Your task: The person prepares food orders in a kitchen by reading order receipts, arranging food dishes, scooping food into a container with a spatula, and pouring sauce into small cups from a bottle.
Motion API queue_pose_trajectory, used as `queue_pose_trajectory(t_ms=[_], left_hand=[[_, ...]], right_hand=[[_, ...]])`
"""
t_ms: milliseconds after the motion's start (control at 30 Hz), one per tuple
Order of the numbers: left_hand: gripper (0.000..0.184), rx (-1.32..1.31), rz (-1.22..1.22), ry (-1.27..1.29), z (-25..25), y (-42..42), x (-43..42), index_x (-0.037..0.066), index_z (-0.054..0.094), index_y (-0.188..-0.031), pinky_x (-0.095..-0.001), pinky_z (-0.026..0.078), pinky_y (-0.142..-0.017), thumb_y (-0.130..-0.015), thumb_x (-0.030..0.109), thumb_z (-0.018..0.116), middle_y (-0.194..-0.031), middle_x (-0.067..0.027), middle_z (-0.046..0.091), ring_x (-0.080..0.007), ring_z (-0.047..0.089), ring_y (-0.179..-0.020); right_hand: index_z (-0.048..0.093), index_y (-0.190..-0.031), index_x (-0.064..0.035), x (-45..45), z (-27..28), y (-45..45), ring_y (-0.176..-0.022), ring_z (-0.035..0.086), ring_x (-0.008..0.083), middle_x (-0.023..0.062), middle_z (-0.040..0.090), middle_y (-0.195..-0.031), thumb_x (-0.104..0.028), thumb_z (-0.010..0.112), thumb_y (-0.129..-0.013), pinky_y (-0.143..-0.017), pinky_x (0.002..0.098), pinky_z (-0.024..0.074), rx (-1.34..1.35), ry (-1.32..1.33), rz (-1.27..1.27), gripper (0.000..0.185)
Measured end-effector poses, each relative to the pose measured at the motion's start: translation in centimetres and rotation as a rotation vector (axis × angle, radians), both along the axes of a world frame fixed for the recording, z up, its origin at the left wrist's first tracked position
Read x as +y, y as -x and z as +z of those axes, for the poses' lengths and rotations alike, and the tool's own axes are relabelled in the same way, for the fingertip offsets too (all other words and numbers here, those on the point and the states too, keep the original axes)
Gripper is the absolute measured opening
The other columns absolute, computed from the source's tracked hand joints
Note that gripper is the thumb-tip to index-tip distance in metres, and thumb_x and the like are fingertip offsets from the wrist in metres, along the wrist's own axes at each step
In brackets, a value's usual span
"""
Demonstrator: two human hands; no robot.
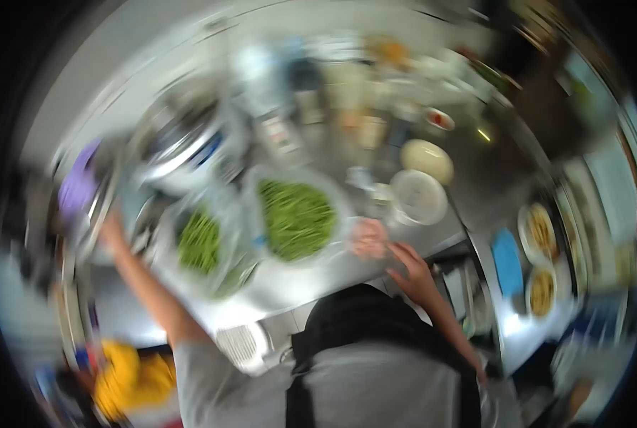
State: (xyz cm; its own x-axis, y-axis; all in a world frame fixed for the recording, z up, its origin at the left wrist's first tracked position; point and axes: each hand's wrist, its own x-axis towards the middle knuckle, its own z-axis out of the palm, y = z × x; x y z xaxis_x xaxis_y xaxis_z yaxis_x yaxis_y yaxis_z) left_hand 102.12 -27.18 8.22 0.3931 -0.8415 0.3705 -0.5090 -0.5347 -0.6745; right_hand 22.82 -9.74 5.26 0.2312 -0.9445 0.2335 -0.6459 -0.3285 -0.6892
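My left hand (pixel 111 230) reaches out to the far left, beside a shiny metal edge and below a purple cloth-like thing (pixel 80 185). Blur hides its fingers, so I cannot tell whether it holds anything. At the front of the steel counter (pixel 290 279), my right hand (pixel 412 271) is open with fingers spread. A pinkish, lumpy thing (pixel 369 239) lies just left of its fingertips; whether they touch is unclear. Between my hands sit cut green stalks in a clear plastic bag (pixel 298 220) and a smaller bagged heap of greens (pixel 199 242).
Behind the greens stands a large rice cooker-like pot (pixel 183 146). A clear round tub (pixel 418 197) and a cream round thing (pixel 427 162) are at right. Two bowls of food, one nearer (pixel 542 292), rest on a side counter with a blue cloth-like item (pixel 507 262).
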Motion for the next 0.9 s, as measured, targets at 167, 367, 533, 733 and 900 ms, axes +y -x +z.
queue_pose_trajectory(t_ms=[167,367,533,733,900], left_hand=[[0.048,0.987,-0.619,0.985,13.2,26.7,8.1,0.002,0.049,-0.132,-0.0376,0.045,-0.097,-0.095,0.032,0.053,-0.128,-0.0171,0.055,-0.0252,0.056,-0.114],[0.036,1.818,-1.136,0.843,7.9,49.9,6.2,-0.004,0.055,-0.122,-0.0349,0.044,-0.086,-0.090,0.011,0.049,-0.100,-0.0107,0.063,-0.0190,0.058,-0.093],[0.023,1.757,-1.262,-0.464,4.7,71.9,10.1,0.004,0.060,-0.109,-0.0333,0.046,-0.086,-0.091,0.017,0.052,-0.107,-0.0111,0.062,-0.0238,0.059,-0.099],[0.031,1.310,-2.045,-0.591,-7.5,94.3,10.8,0.005,0.059,-0.115,-0.0425,0.044,-0.090,-0.086,0.011,0.049,-0.113,-0.0120,0.058,-0.0280,0.056,-0.106],[0.018,1.061,-2.009,-0.713,-13.9,103.7,10.7,0.009,0.059,-0.099,-0.0441,0.041,-0.080,-0.083,0.014,0.051,-0.087,-0.0073,0.055,-0.0261,0.056,-0.086]], right_hand=[[0.066,-0.108,-0.0060,0.8,-1.3,9.0,-0.072,0.066,0.0223,0.0121,0.069,-0.085,-0.006,0.063,-0.079,-0.070,0.0309,0.0517,-0.146,0.064,-0.681,0.029],[0.046,-0.130,-0.0061,7.3,-4.3,25.4,-0.113,0.047,0.0401,0.0179,0.045,-0.132,-0.014,0.062,-0.082,-0.096,0.0433,0.0407,0.347,0.246,-1.445,0.052],[0.043,-0.134,-0.0029,8.8,-12.9,30.5,-0.126,0.038,0.0430,0.0183,0.041,-0.140,-0.011,0.054,-0.085,-0.105,0.0489,0.0315,0.548,0.002,-1.120,0.051],[0.066,-0.094,-0.0038,7.6,-9.6,31.6,-0.095,0.054,0.0379,0.0156,0.061,-0.090,-0.004,0.063,-0.075,-0.085,0.0452,0.0450,0.256,0.075,-1.125,0.020],[0.062,-0.088,-0.0038,7.0,-9.9,34.2,-0.089,0.051,0.0379,0.0166,0.055,-0.088,-0.005,0.070,-0.060,-0.079,0.0461,0.0431,0.256,0.155,-1.033,0.028]])
